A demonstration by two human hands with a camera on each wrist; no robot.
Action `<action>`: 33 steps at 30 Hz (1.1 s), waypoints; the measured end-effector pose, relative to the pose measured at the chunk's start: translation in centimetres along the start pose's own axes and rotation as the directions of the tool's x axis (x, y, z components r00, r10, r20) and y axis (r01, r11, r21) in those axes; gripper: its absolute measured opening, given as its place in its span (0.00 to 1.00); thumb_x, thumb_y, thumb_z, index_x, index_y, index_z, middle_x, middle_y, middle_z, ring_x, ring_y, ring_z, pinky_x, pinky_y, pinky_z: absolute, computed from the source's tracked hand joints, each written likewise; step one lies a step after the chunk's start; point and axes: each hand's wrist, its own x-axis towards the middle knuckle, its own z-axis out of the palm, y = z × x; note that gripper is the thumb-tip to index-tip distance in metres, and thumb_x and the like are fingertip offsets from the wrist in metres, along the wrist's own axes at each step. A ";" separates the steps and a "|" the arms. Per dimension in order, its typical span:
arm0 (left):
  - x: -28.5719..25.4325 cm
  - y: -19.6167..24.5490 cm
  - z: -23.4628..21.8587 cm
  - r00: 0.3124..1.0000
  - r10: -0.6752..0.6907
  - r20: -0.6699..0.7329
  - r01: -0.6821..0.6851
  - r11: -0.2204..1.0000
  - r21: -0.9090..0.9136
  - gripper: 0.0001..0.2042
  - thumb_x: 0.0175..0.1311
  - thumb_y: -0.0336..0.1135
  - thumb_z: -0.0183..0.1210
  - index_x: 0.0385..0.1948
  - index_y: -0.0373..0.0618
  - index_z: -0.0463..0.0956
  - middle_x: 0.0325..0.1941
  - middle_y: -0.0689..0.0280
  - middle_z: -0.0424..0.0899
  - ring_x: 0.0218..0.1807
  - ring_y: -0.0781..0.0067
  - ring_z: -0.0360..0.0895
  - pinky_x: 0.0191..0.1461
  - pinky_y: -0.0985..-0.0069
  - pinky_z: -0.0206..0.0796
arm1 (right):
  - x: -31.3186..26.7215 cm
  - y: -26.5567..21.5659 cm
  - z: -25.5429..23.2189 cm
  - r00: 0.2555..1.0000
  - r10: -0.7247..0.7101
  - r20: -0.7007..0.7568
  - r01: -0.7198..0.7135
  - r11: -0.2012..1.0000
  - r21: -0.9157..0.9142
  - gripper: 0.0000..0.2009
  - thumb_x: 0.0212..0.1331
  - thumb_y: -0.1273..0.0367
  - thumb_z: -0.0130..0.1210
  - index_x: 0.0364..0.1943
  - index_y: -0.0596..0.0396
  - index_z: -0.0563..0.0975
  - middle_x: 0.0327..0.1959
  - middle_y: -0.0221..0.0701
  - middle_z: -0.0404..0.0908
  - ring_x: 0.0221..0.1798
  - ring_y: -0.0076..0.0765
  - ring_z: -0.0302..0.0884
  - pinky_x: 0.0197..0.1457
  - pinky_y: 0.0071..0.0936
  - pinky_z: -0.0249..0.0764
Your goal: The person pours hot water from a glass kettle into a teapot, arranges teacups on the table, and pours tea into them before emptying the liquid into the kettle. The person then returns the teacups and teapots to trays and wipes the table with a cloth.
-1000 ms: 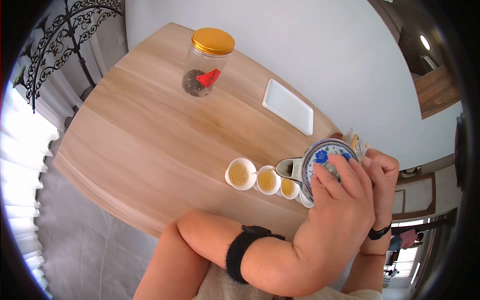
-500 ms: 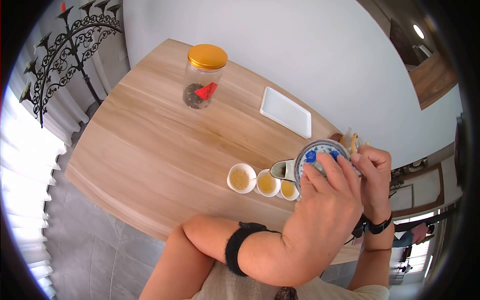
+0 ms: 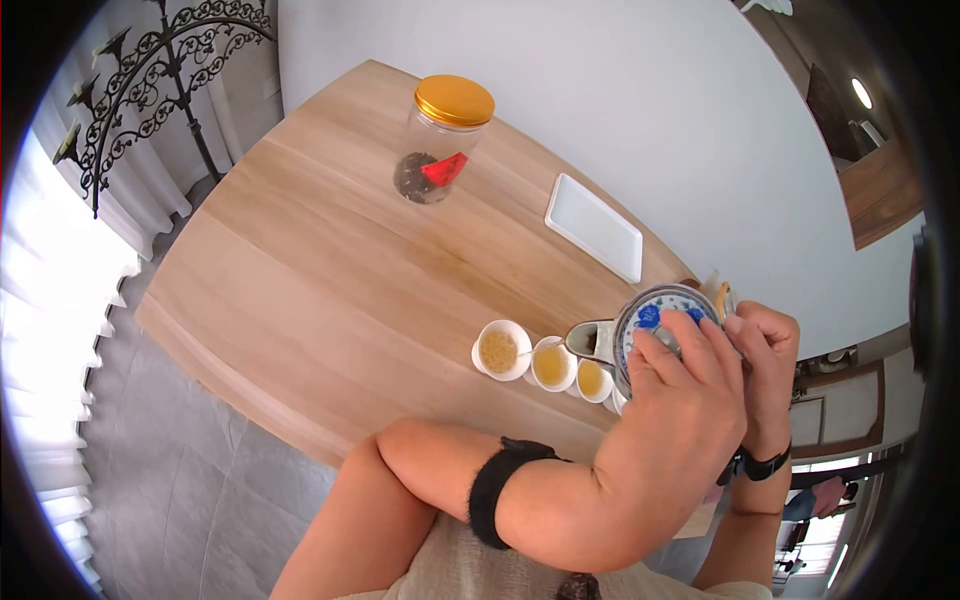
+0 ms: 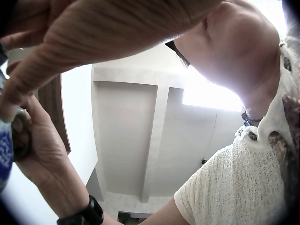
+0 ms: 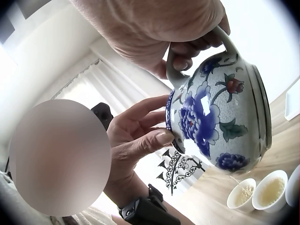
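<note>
A blue-and-white flowered teapot (image 5: 211,112) is held tilted above a row of small white cups. My right hand (image 3: 765,350) grips its handle, fingers curled through the loop in the right wrist view. My left hand (image 3: 685,400) lies over the patterned lid (image 3: 650,318), its fingers spread and pressing on it. A thin stream of pale tea runs from the spout (image 3: 590,340) into the leftmost cup (image 3: 502,350), where the surface is bubbly. The cup beside it (image 3: 553,365) and a third cup (image 3: 594,381) hold yellow tea. Another cup is mostly hidden under the left hand.
A clear jar (image 3: 440,145) with a gold lid, a red label and dark leaves stands at the back of the wooden table (image 3: 310,270). A white rectangular tray (image 3: 595,228) lies near the wall. A black iron candelabra (image 3: 180,90) stands beyond the table's left end.
The head view shifts slightly. Both hands and the teapot keep nearly the same place over the cups, and tea runs into the leftmost cup in every frame.
</note>
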 end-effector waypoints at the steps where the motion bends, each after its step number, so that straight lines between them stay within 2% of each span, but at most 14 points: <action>1: 0.0 0.0 -0.1 1.000 -0.008 0.016 0.009 0.999 -0.033 0.24 0.50 0.33 0.57 0.49 0.27 0.70 0.47 0.40 0.77 0.43 0.49 0.79 0.46 0.68 0.74 | 0.0 -0.1 0.0 1.000 0.019 -0.005 -0.019 1.000 -0.003 0.17 0.51 0.75 0.55 0.11 0.55 0.61 0.14 0.18 0.58 0.20 0.13 0.49 0.24 0.20 0.45; 4: 0.1 0.0 -0.4 0.999 0.007 0.049 -0.005 0.999 -0.035 0.27 0.49 0.35 0.58 0.51 0.26 0.69 0.48 0.40 0.76 0.44 0.48 0.79 0.47 0.68 0.74 | 0.3 0.2 -0.3 1.000 -0.030 0.011 0.030 0.999 -0.023 0.18 0.51 0.75 0.55 0.11 0.55 0.60 0.14 0.18 0.57 0.21 0.14 0.48 0.25 0.20 0.45; 8: 0.0 0.0 0.0 1.000 -0.018 0.007 0.018 1.000 -0.001 0.27 0.49 0.36 0.58 0.51 0.25 0.68 0.48 0.39 0.75 0.44 0.47 0.79 0.47 0.67 0.74 | 0.3 0.0 -0.2 0.999 -0.032 0.017 0.032 0.999 -0.033 0.18 0.51 0.76 0.55 0.11 0.55 0.59 0.14 0.18 0.57 0.21 0.14 0.48 0.25 0.20 0.44; 10: 0.0 -0.6 -0.4 0.999 0.051 0.011 -0.051 0.998 0.040 0.27 0.49 0.35 0.58 0.51 0.25 0.68 0.48 0.39 0.75 0.44 0.47 0.79 0.47 0.67 0.74 | 0.3 0.0 -0.1 0.999 -0.030 0.012 0.030 0.999 -0.028 0.18 0.51 0.76 0.55 0.11 0.55 0.60 0.14 0.18 0.57 0.21 0.14 0.48 0.25 0.20 0.45; 13: 0.1 -0.1 -0.5 0.999 0.004 0.044 -0.002 0.999 -0.043 0.26 0.50 0.34 0.57 0.51 0.26 0.68 0.48 0.39 0.75 0.44 0.47 0.79 0.47 0.67 0.74 | 0.3 0.1 -0.1 0.999 -0.032 0.010 0.032 0.999 -0.034 0.18 0.51 0.76 0.55 0.11 0.55 0.60 0.14 0.18 0.58 0.21 0.15 0.49 0.26 0.21 0.45; 20: 0.0 -0.1 -0.3 1.000 -0.023 0.004 0.023 1.000 -0.021 0.28 0.48 0.36 0.59 0.51 0.25 0.68 0.48 0.39 0.75 0.45 0.47 0.78 0.47 0.67 0.73 | 0.4 -0.3 -0.1 0.999 -0.038 0.025 0.039 0.998 -0.041 0.17 0.51 0.76 0.55 0.11 0.56 0.61 0.14 0.19 0.59 0.21 0.15 0.50 0.26 0.21 0.46; 22: 0.0 -0.8 -0.8 0.998 0.052 0.024 -0.052 0.998 0.035 0.28 0.47 0.37 0.59 0.51 0.25 0.69 0.48 0.39 0.75 0.45 0.47 0.78 0.47 0.67 0.74 | 0.5 -0.5 0.0 0.998 -0.052 0.028 0.053 0.998 -0.041 0.17 0.51 0.76 0.55 0.11 0.56 0.60 0.14 0.19 0.59 0.21 0.14 0.50 0.26 0.20 0.46; 26: 0.0 -0.6 -0.6 0.999 0.053 0.013 -0.053 0.998 0.038 0.28 0.47 0.36 0.59 0.50 0.25 0.69 0.47 0.39 0.75 0.45 0.47 0.79 0.47 0.67 0.74 | 0.5 -0.7 -0.1 0.998 -0.059 0.032 0.061 0.997 -0.051 0.17 0.51 0.75 0.55 0.11 0.56 0.61 0.14 0.19 0.60 0.21 0.14 0.50 0.26 0.20 0.46; 28: 0.1 -0.2 -0.2 1.000 -0.020 -0.017 0.019 0.999 -0.031 0.26 0.48 0.35 0.58 0.50 0.26 0.70 0.47 0.40 0.76 0.44 0.48 0.79 0.46 0.68 0.74 | 0.5 -0.7 0.0 0.997 -0.069 0.043 0.072 0.996 -0.061 0.17 0.51 0.75 0.55 0.12 0.57 0.61 0.14 0.19 0.60 0.21 0.14 0.51 0.25 0.20 0.46; 33: 0.1 0.0 0.2 0.997 -0.040 -0.072 0.041 0.999 0.011 0.23 0.50 0.32 0.56 0.48 0.28 0.71 0.46 0.41 0.77 0.43 0.49 0.79 0.46 0.68 0.74 | 0.7 -0.7 0.1 0.996 -0.076 0.039 0.078 0.995 -0.056 0.17 0.51 0.75 0.55 0.11 0.57 0.61 0.14 0.19 0.61 0.21 0.14 0.51 0.25 0.20 0.47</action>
